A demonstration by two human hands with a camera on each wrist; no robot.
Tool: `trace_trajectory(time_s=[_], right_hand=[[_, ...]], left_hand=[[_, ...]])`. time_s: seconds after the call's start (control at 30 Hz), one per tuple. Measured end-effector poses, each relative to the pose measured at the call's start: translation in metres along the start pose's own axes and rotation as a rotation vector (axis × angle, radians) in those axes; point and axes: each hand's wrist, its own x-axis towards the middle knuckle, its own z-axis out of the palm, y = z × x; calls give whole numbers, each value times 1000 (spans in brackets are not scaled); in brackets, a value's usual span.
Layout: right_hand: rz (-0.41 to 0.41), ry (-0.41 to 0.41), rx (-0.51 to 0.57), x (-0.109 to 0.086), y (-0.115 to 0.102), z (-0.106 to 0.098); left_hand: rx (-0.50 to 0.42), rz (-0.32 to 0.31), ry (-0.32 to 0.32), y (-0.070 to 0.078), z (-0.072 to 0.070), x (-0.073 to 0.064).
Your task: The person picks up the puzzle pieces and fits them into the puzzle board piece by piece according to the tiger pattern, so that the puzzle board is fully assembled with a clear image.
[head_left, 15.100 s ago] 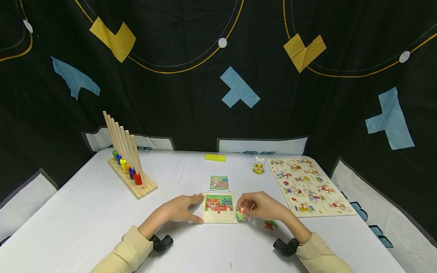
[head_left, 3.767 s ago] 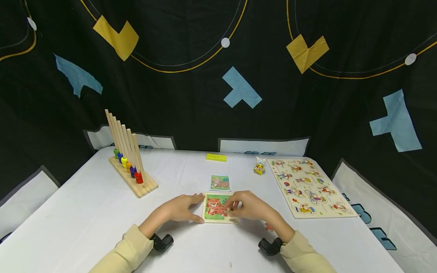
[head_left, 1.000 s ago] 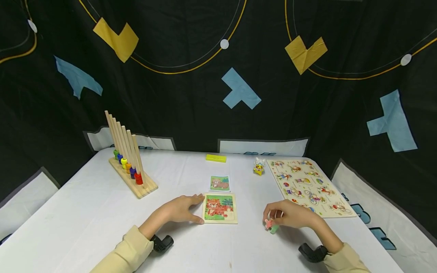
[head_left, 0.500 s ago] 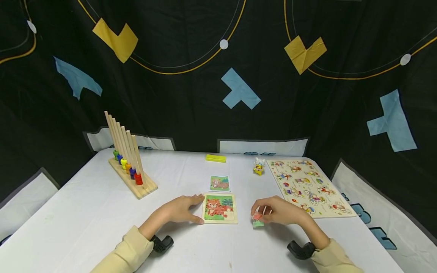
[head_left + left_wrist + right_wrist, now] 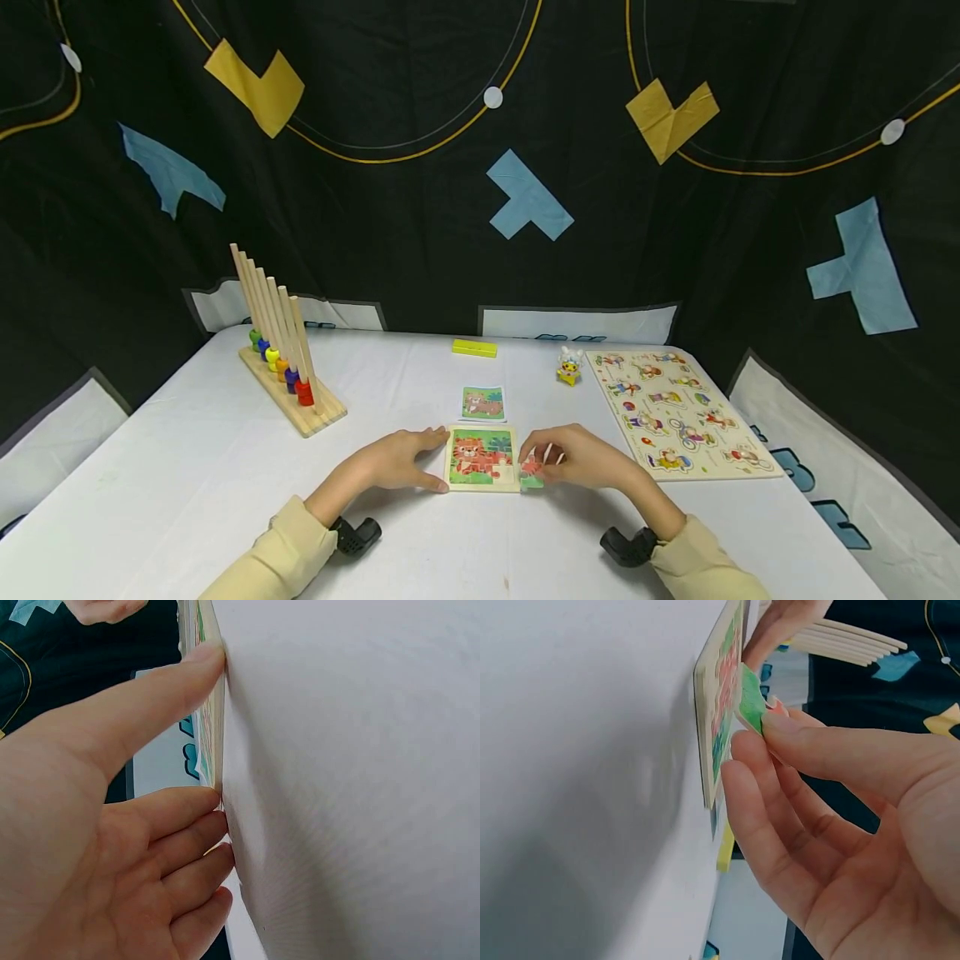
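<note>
A small wooden jigsaw puzzle (image 5: 483, 488) with a red tiger picture lies before me, its lower right corner showing bare wood. My left hand (image 5: 401, 460) rests at its left side; in the left wrist view the thumb (image 5: 202, 664) touches the frame edge and the other fingers are extended. Just beyond the right edge, my right hand (image 5: 573, 454) pinches a red and green puzzle piece (image 5: 532, 473) between thumb and fingers. In the right wrist view the piece (image 5: 751, 697) is held raised close to the puzzle's face.
A tiger picture card (image 5: 482, 403) lies right behind the puzzle, with a yellow block (image 5: 474, 347) farther back. Left stands a peg rack (image 5: 292, 392) with coloured beads. On the right are a small figurine (image 5: 569, 365) and a large picture board (image 5: 675, 417).
My right hand picked up the piece from the table at right and carried it left to the puzzle. The puzzle's bottom row has gained pieces since the oldest frame. My left hand stays put.
</note>
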Motion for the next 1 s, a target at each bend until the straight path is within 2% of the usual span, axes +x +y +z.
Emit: trace_trajectory(time_s=[0.27, 0.63, 1.0], right_hand=[[-33, 19, -17, 14, -5, 9], [-37, 10, -8, 31, -2, 19], [-42, 4, -20, 36, -3, 22]], left_hand=[[0, -3, -3, 1, 0, 1], [8, -3, -5, 0, 1, 3], [-5, -23, -8, 0, 0, 1]])
